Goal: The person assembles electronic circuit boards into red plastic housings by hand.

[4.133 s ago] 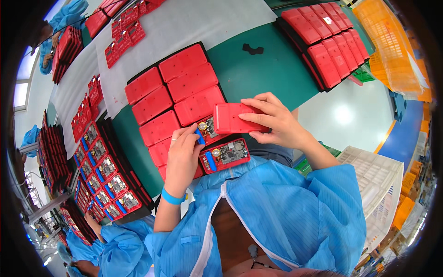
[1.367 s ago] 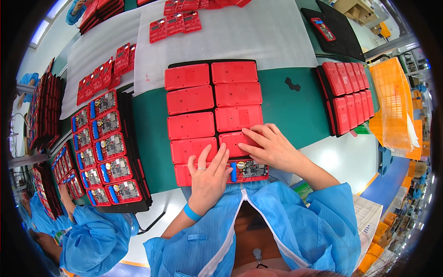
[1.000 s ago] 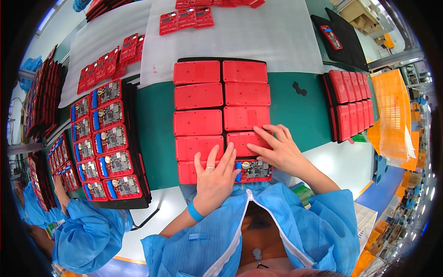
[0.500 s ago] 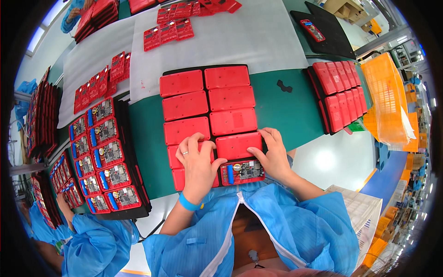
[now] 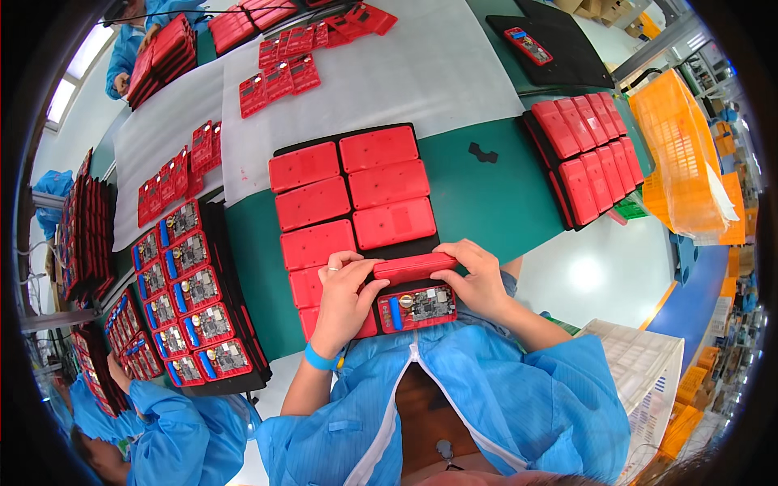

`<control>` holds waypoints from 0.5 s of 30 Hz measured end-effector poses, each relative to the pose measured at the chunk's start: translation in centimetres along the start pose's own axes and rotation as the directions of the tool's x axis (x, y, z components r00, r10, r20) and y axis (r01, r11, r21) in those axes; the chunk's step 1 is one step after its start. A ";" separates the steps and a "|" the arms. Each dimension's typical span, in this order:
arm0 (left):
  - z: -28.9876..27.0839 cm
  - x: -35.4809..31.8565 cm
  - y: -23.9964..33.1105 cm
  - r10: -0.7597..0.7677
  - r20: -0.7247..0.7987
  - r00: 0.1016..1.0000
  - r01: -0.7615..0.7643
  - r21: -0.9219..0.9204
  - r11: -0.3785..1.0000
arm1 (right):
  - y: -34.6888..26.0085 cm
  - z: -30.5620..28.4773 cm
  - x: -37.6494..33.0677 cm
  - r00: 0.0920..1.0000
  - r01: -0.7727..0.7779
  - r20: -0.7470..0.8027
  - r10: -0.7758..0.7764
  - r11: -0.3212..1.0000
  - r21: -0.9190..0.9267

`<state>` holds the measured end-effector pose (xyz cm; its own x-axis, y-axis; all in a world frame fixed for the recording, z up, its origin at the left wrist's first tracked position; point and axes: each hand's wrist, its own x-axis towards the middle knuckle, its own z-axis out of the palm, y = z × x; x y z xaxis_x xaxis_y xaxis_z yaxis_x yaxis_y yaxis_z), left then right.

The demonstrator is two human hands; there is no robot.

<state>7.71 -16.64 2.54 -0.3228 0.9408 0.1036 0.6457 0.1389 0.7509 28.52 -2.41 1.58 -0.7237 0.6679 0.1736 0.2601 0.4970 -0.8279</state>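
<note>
Between my left hand (image 5: 348, 292) and my right hand (image 5: 478, 282) a red plastic case (image 5: 414, 266) is tipped up on its long edge, gripped at its two ends by thumbs and fingers. What its inner side looks like is hidden. Just nearer to me lies an open red case with a circuit board (image 5: 429, 305), a blue cylindrical part and a round gold-coloured piece. Several closed red cases (image 5: 389, 183) lie face down in two columns on the black tray (image 5: 423, 247) beyond and to the left. My left wrist wears a blue band.
On the left, a stacked black tray holds open cases with circuit boards (image 5: 204, 293); a co-worker's blue sleeve (image 5: 194, 425) is near it. To the right stands another tray of closed red cases (image 5: 596, 190). Loose red boards (image 5: 279, 81) lie on a white sheet (image 5: 381, 89).
The red case that lay flat under my hands is now lifted and turned up on its long edge, baring the black tray behind it. The view has shifted slightly.
</note>
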 end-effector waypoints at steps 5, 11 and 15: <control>0.2 0.0 0.0 -0.003 -0.047 0.999 0.002 -0.019 1.000 | 0.5 -0.3 0.1 0.998 0.069 -0.003 -0.069 0.998 0.000; 0.7 -0.2 0.2 0.077 -0.103 0.992 -0.067 0.099 0.993 | 1.2 0.0 -0.4 1.000 0.012 0.013 -0.014 0.991 0.131; 0.6 0.0 0.4 0.084 -0.102 0.991 -0.076 0.080 0.994 | 0.9 0.0 -0.2 1.000 -0.028 0.001 0.028 0.990 0.138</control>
<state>8.36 -16.41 2.48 -0.3367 0.9125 0.2322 0.7217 0.0916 0.6861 28.89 -2.09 0.77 -0.7168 0.6810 0.1499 0.1890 0.3968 -0.8982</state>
